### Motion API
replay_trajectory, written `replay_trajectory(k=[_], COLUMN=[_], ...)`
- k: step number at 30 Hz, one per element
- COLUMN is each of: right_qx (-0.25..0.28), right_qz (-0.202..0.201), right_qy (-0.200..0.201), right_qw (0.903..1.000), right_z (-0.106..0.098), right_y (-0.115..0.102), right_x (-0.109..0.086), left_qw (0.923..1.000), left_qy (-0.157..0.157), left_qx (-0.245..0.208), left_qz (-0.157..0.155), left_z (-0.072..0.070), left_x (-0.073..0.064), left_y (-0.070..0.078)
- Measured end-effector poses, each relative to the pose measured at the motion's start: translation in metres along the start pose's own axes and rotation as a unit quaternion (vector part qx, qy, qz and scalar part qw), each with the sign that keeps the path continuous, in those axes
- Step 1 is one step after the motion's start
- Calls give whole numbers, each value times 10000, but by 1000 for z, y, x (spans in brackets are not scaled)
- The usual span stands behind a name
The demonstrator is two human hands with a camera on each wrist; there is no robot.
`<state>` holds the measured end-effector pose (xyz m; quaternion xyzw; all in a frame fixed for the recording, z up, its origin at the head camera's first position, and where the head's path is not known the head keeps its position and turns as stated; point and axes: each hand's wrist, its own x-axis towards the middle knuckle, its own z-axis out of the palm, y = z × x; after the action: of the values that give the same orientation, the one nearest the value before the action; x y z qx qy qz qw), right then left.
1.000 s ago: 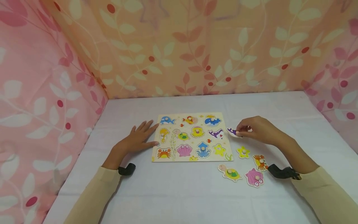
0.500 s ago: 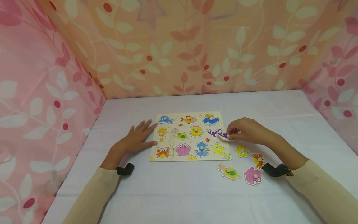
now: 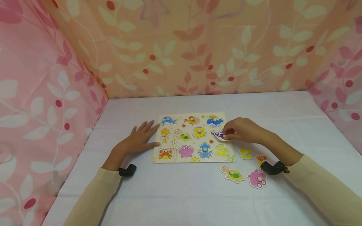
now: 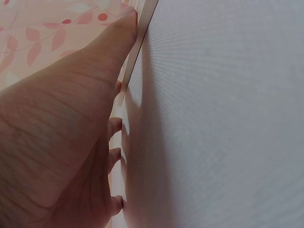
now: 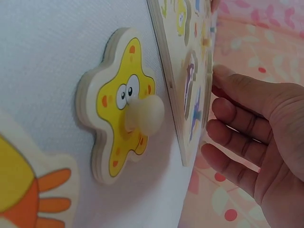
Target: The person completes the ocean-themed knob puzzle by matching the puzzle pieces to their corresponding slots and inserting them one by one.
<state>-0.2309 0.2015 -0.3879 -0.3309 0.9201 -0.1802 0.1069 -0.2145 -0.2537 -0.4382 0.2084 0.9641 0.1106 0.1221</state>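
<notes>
A wooden peg puzzle board (image 3: 192,160) with sea-animal pictures lies flat on the white table. My right hand (image 3: 243,130) pinches a purple whale puzzle piece (image 3: 218,135) over the matching picture at the board's right side; its knob is hidden by the fingers. In the right wrist view the right hand (image 5: 251,128) has its fingers curled close over the board. My left hand (image 3: 138,139) lies spread at the board's left edge, thumb and fingertips touching it. The left wrist view shows the left thumb (image 4: 111,38) against the board's edge.
Loose knobbed pieces lie right of and in front of the board: a yellow starfish (image 3: 246,153), a turtle (image 3: 232,174), a pink shell (image 3: 257,179) and a crab (image 3: 260,160) partly under the right wrist strap. Leaf-patterned cloth (image 3: 198,47) walls the table's back and sides.
My right hand has moved left with the purple whale piece, from beside the board to over its picture. The left hand has stayed at the board's left edge.
</notes>
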Motion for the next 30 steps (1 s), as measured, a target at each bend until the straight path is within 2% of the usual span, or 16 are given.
replay_trajectory(k=[12,30], right_qx=[-88,-40], right_qz=[-77,138], right_qy=[-40,-82], right_qw=[9999,9999], right_z=[6,10], right_y=[3,-1], right_x=[12,18], left_qw=[10000,10000], left_qy=[23,4], left_qx=[27,-11], left_qz=[0,-26], left_z=[1,-2], left_x=[1,-2], left_y=[-1,4])
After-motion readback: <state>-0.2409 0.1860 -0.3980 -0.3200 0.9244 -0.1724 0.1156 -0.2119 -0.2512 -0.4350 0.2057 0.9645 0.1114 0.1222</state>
